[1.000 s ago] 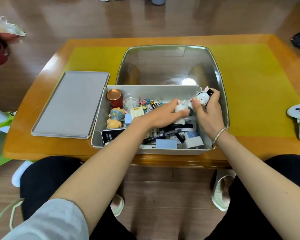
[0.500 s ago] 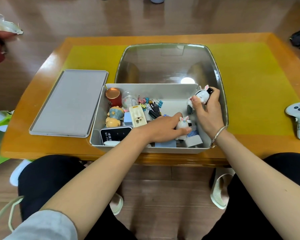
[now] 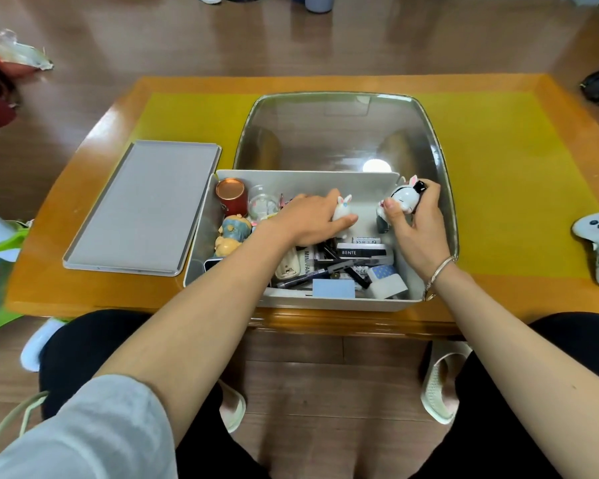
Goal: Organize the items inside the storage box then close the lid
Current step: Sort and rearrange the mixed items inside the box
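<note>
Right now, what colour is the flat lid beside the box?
Plain light grey lid, best seen in the head view.

Bright, even indoor light, soft and diffuse. One round white glare spot sits on the clear lid [image 3: 339, 133], at its near edge, right of centre; the lid also mirrors the wooden floor as brown smears. Broad pale sheen on the floor beyond the lid. The glossy table [image 3: 83, 188] rim left of the lid shows streaky highlights. Shadows are weak, darkest under the table edge nearest the camera. Wide-angle bending curves the table edges outward. Corners look soft, the centre reasonably sharp, with slight compression smear overall.
</note>
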`<state>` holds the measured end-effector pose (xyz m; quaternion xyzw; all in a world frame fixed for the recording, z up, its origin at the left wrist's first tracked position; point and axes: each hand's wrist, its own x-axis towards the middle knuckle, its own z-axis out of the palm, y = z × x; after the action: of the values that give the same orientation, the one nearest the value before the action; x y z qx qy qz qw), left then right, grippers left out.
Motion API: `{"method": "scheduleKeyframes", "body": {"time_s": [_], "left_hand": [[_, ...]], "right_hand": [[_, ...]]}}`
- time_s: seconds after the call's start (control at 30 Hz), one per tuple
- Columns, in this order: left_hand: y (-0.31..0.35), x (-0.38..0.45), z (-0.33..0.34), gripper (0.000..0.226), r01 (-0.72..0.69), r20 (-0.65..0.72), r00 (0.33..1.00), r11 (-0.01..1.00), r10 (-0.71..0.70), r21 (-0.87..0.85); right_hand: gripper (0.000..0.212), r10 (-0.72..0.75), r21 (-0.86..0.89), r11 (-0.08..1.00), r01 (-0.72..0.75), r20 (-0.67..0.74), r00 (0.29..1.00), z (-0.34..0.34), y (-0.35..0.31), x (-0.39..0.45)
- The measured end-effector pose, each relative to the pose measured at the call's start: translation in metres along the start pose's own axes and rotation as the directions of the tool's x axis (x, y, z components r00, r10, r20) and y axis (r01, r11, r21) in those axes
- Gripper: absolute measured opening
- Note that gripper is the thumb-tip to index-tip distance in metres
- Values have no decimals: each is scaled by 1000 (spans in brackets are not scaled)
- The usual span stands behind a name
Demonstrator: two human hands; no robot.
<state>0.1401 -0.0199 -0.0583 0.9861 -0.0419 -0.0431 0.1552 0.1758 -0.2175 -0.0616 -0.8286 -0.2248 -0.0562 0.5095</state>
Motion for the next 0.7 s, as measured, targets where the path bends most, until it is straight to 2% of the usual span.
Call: {"method": "scheduleKeyframes", "body": {"time_s": [0.07, 0.23, 0.37, 0.47, 0.57, 0.63, 0.7], "left_hand": [[-6, 2, 4, 40, 49, 12, 999, 998, -50, 33], [-13, 2, 5, 48, 137, -77, 989, 981, -128, 140], [-8, 1, 7, 52, 181, -65, 983, 971, -173, 155], [-5, -1, 6, 47, 189, -113, 977, 981, -183, 46], [-1, -2, 1, 38, 173, -211, 960, 982, -185, -75], [3, -2, -3, 36, 150, -230, 952, 964, -201, -221], [6, -2, -3, 34, 126, -232, 948, 926, -218, -355]], "right_hand": [[44, 8, -11, 1000, -8, 8, 1000, 0, 1, 0], [45, 20, -18, 1000, -20, 21, 1000, 1, 1, 1], [43, 20, -6, 1000, -20, 26, 999, 1, 0, 0], [40, 35, 6, 999, -35, 43, 998, -1, 1, 1], [42, 14, -74, 997, -10, 61, 998, -5, 1, 3], [43, 2, -102, 995, 3, 50, 999, -9, 1, 7], [41, 5, -55, 998, -3, 43, 999, -13, 1, 13]]}}
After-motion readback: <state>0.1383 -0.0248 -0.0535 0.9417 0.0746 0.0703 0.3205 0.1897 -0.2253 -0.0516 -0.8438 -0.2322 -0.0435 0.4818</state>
